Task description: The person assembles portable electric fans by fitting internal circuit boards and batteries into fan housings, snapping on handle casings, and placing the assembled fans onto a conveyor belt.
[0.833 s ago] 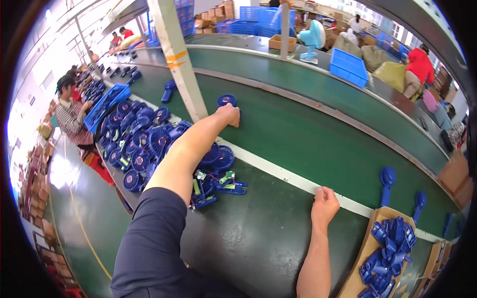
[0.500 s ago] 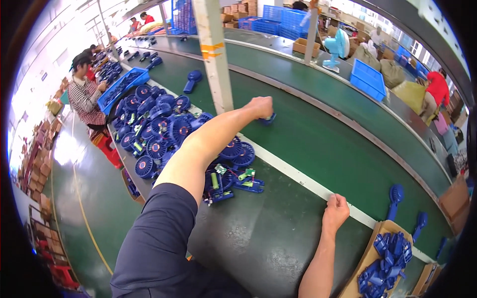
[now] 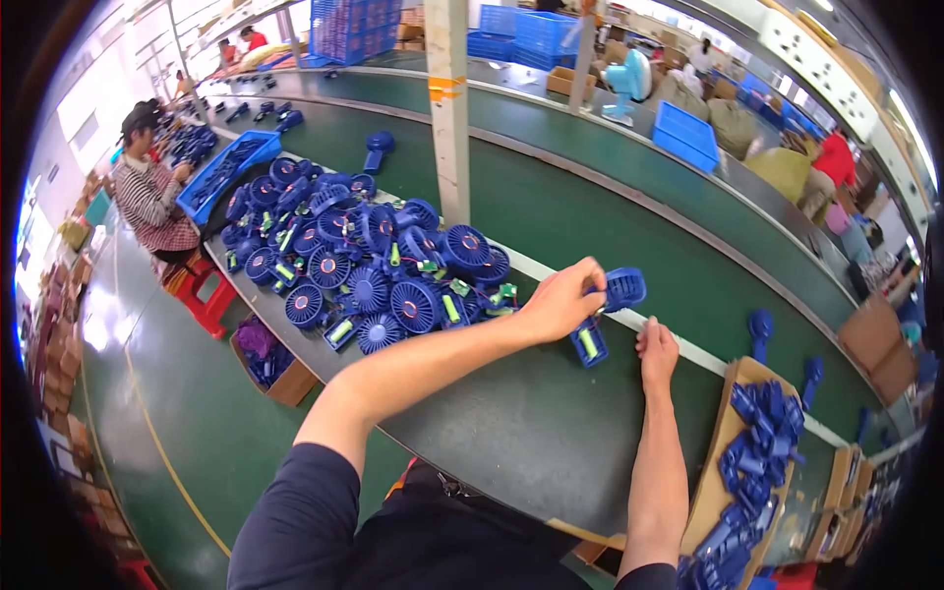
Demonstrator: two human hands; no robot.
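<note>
My left hand (image 3: 565, 300) is closed on a blue handheld fan (image 3: 625, 289), held over the near edge of the conveyor. Its handle hangs open below my fingers, with a green battery cell showing inside. Close beside the fan head, my right hand (image 3: 657, 349) has its fingers curled together; whatever is in them, if anything, is hidden. To the left, a large heap of blue fan parts (image 3: 369, 290) lies on the dark worktable (image 3: 492, 413), with round grilles, green cells and small circuit boards among them.
A cardboard box (image 3: 733, 393) of blue handle shells stands at the right. Blue fans (image 3: 760, 334) lie on the green conveyor (image 3: 551, 211). A white post (image 3: 449, 128) rises beyond the heap. At the far left, a person (image 3: 152, 187) works next to a blue crate (image 3: 226, 172).
My left hand has come back from over the conveyor, toward my right hand, bringing the handheld fan. The view has shifted, showing more of the heap.
</note>
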